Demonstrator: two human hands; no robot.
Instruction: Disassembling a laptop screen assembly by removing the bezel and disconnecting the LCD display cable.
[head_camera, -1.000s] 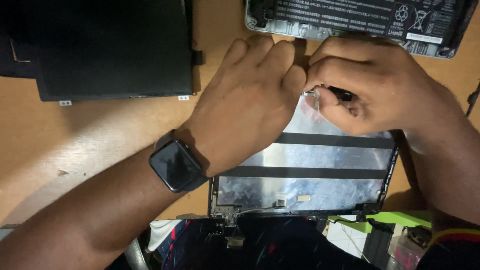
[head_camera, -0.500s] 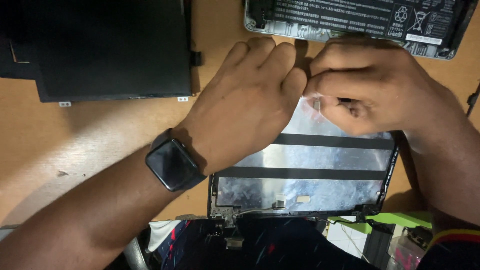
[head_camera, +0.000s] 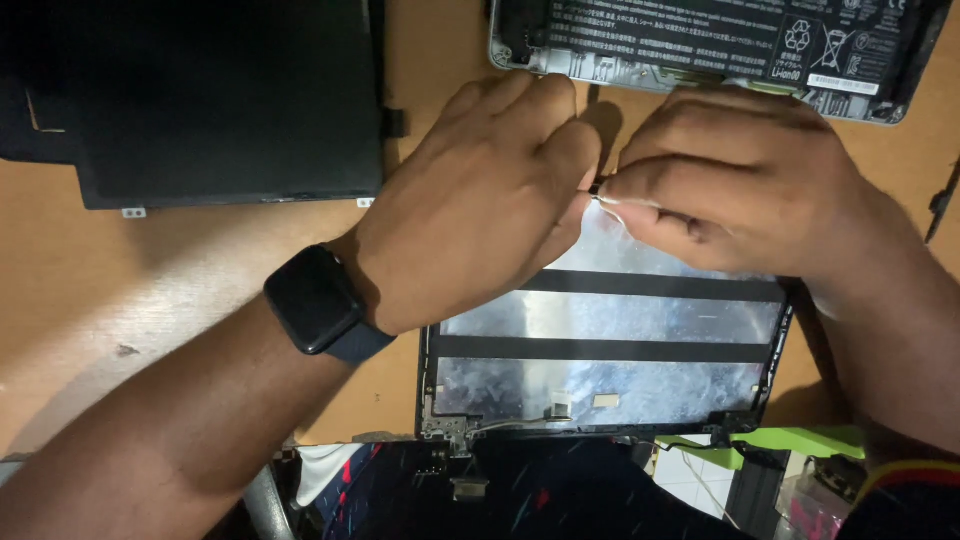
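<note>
A laptop lid cover (head_camera: 610, 385) lies on the wooden table, with silver foil lining and two black tape strips across it. My left hand (head_camera: 480, 200), a dark smartwatch (head_camera: 312, 300) on its wrist, presses on the cover's far left part with fingers curled over its edge. My right hand (head_camera: 730, 180) is over the far right part. It pinches a small dark piece with a thin pale wire (head_camera: 600, 192) right against my left fingertips. The cover's far edge is hidden under both hands.
A black laptop screen panel (head_camera: 200, 100) lies at the far left. A laptop base with a black battery (head_camera: 700, 35) sits at the far edge. Green and dark items (head_camera: 790, 440) are at the near right, and dark patterned cloth (head_camera: 520, 490) lies at the near edge.
My right hand's fingers have closed tighter, and the dark tip seen a second ago is almost hidden. My left hand has barely moved.
</note>
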